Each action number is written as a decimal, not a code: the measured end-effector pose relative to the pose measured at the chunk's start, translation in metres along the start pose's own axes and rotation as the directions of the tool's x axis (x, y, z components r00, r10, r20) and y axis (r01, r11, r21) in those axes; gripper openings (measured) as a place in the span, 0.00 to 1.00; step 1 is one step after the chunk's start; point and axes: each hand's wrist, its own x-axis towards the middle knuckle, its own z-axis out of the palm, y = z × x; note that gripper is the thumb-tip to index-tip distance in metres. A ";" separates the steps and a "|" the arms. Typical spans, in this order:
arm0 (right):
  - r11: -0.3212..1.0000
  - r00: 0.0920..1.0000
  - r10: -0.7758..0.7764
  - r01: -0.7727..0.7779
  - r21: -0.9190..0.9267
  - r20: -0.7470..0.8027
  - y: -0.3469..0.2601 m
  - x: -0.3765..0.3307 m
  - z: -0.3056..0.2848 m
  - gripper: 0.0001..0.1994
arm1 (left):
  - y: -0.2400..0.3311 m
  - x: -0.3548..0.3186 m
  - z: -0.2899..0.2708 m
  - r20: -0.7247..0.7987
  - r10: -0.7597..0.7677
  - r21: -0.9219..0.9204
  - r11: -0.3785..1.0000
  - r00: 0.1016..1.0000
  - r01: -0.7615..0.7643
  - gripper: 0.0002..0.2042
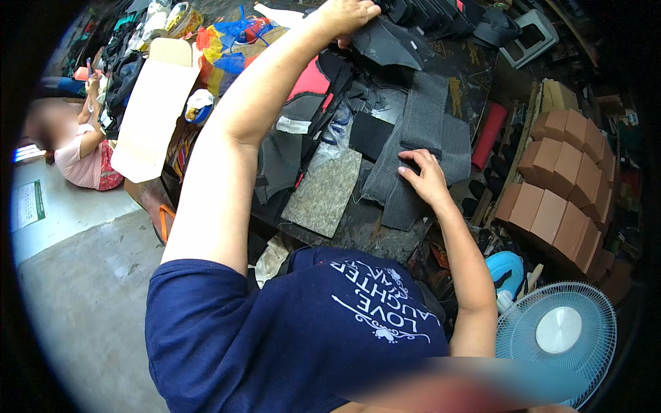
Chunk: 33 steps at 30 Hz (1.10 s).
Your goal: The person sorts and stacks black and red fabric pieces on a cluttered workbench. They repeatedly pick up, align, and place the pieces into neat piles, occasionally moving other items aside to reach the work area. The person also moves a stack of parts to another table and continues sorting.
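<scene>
The left hand (pixel 344 15) stretched to the surface's (pixel 372 230) far edge, fingers closed on a dark cut piece (pixel 389 43). The right hand (pixel 425 177), fingers flat and open, pinned the grey felt stack (pixel 420 131) mid-surface, apparently to stop it sliding.

Grey cloth pieces (pixel 420 131) – matt, felt-like; speckled slab (pixel 323 193) rough (stone-looking); brown boxes (pixel 561 186) – dull cardboard.
</scene>
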 end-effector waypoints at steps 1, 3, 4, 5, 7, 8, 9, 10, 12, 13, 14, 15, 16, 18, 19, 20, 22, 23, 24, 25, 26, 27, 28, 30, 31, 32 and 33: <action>1.000 1.000 0.013 -0.013 0.000 0.012 0.000 0.000 -0.001 0.17 | -0.002 -0.006 -0.009 -0.117 -0.011 -0.010 1.000 0.993 0.010 0.14; 1.000 0.999 0.026 -0.026 0.007 0.029 0.000 -0.001 -0.001 0.17 | -0.004 -0.014 -0.025 -0.120 -0.032 0.016 0.999 0.992 0.034 0.21; 0.999 0.999 0.037 -0.037 0.004 0.034 0.000 -0.001 -0.001 0.18 | -0.003 -0.020 -0.031 -0.132 0.025 -0.004 1.000 0.991 -0.026 0.23; 0.999 0.999 0.035 -0.035 0.006 0.034 0.001 -0.001 -0.001 0.18 | -0.003 -0.026 -0.037 -0.144 0.080 -0.023 0.996 0.986 -0.085 0.25; 1.000 0.999 0.022 -0.022 0.001 0.023 0.003 0.000 0.000 0.18 | 0.002 -0.032 -0.044 -0.157 0.150 -0.108 0.980 0.976 -0.168 0.32; 1.000 1.000 0.015 -0.015 -0.004 0.012 0.004 0.001 0.000 0.18 | 0.006 -0.035 -0.045 -0.136 0.141 -0.108 0.982 0.981 -0.156 0.32; 1.000 1.000 0.007 -0.007 -0.014 0.012 0.005 0.002 0.000 0.18 | 0.009 -0.038 -0.046 -0.035 0.153 -0.080 0.985 0.988 -0.156 0.29; 0.999 0.999 0.027 -0.028 0.046 0.021 0.006 0.003 0.000 0.18 | 0.012 -0.040 -0.046 0.065 0.159 -0.051 0.986 0.985 -0.156 0.27; 0.981 0.994 0.092 -0.101 0.165 0.058 0.006 0.004 -0.003 0.19 | 0.017 -0.042 -0.045 0.111 0.091 -0.173 0.982 0.990 -0.070 0.23; 0.943 0.988 0.122 -0.145 0.301 0.094 0.006 0.004 -0.006 0.19 | 0.018 -0.042 -0.045 0.137 0.061 -0.234 0.972 0.989 -0.028 0.21; 0.912 0.989 0.104 -0.138 0.386 0.108 0.005 0.002 -0.011 0.16 | 0.019 -0.044 -0.046 0.063 0.074 -0.208 0.976 0.995 -0.059 0.20; 0.898 0.990 0.075 -0.120 0.424 0.123 0.004 0.001 -0.016 0.15 | 0.018 -0.046 -0.049 -0.013 0.086 -0.179 0.980 0.996 -0.087 0.19; 0.881 0.984 0.094 -0.154 0.448 0.152 0.001 -0.002 -0.023 0.14 | 0.018 -0.048 -0.052 -0.086 0.099 -0.150 0.982 0.991 -0.111 0.18; 0.872 0.990 0.065 -0.116 0.476 0.122 -0.004 -0.007 -0.035 0.14 | 0.017 -0.052 -0.061 -0.108 -0.008 -0.120 0.993 0.994 -0.005 0.18; 0.855 0.990 0.085 -0.129 0.503 0.110 -0.007 -0.010 -0.041 0.14 | 0.018 -0.055 -0.065 -0.138 -0.059 -0.108 0.993 0.989 0.044 0.18; 0.826 0.993 0.062 -0.106 0.554 0.098 -0.011 -0.011 -0.046 0.14 | 0.019 -0.059 -0.070 -0.169 -0.108 -0.096 0.991 0.980 0.092 0.18; 0.837 0.987 0.137 -0.160 0.523 0.083 -0.016 -0.010 -0.053 0.14 | 0.024 -0.065 -0.075 -0.236 -0.068 -0.069 0.996 0.969 0.053 0.18; 0.817 0.982 0.168 -0.191 0.544 0.091 -0.018 -0.008 -0.055 0.14 | 0.026 -0.066 -0.077 -0.216 -0.011 -0.089 0.996 0.976 -0.008 0.18; 0.793 0.969 0.216 -0.245 0.558 0.118 -0.020 -0.008 -0.055 0.14 | 0.030 -0.068 -0.077 -0.190 0.044 -0.117 0.991 0.981 -0.067 0.18; 0.793 0.965 0.227 -0.263 0.549 0.135 -0.021 -0.006 -0.055 0.13 | 0.032 -0.068 -0.076 0.010 0.039 -0.135 0.990 0.999 -0.038 0.18; 0.802 0.975 0.198 -0.220 0.556 0.100 -0.021 -0.005 -0.055 0.13 | 0.035 -0.069 -0.075 -0.140 0.060 -0.139 0.987 0.988 -0.080 0.18; 0.807 0.980 0.181 -0.195 0.557 0.080 -0.021 -0.002 -0.055 0.14 | 0.037 -0.068 -0.073 -0.288 0.084 -0.132 0.983 0.954 -0.126 0.18; 0.807 0.980 0.185 -0.193 0.559 0.071 -0.021 -0.001 -0.056 0.14 | 0.040 -0.069 -0.071 -0.424 0.111 -0.121 0.977 0.899 -0.178 0.18; 0.766 0.957 0.286 -0.203 0.609 -0.040 -0.020 0.007 -0.060 0.15 | 0.045 -0.068 -0.069 -0.589 0.128 -0.093 0.970 0.798 -0.225 0.18; 0.776 0.946 0.292 -0.147 0.613 -0.143 -0.019 0.013 -0.063 0.17 | 0.049 -0.069 -0.068 -0.589 0.140 -0.114 0.961 0.796 -0.253 0.18; 0.791 0.920 0.264 -0.035 0.611 -0.289 -0.019 0.019 -0.066 0.19 | 0.052 -0.069 -0.068 -0.592 0.153 -0.131 0.951 0.791 -0.281 0.18; 0.801 0.850 0.291 0.034 0.597 -0.439 -0.019 0.028 -0.070 0.19 | 0.058 -0.070 -0.068 -0.547 0.142 -0.166 0.948 0.825 -0.273 0.18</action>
